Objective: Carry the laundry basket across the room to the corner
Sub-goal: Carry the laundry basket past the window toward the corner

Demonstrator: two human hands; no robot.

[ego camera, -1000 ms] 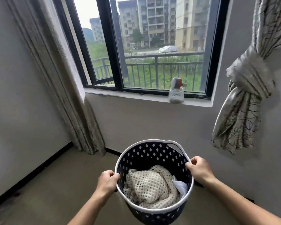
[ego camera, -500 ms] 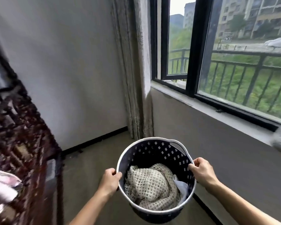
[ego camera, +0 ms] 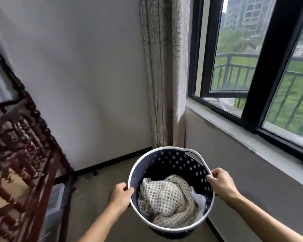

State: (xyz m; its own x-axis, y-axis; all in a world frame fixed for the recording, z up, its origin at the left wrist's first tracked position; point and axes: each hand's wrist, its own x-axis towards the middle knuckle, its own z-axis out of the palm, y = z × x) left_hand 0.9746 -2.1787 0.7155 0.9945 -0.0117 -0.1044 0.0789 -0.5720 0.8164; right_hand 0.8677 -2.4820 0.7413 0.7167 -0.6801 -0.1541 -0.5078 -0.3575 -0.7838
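We hold the laundry basket above bare floor between a carved wooden frame and the window wall; left hand and right hand clench opposite rims; crocheted cloth inside.

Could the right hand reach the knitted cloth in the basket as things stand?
Probably yes, but not freely: the right hand is gripping the basket rim, just above the uncovered knitted cloth. Letting go would leave only the left hand holding the basket.
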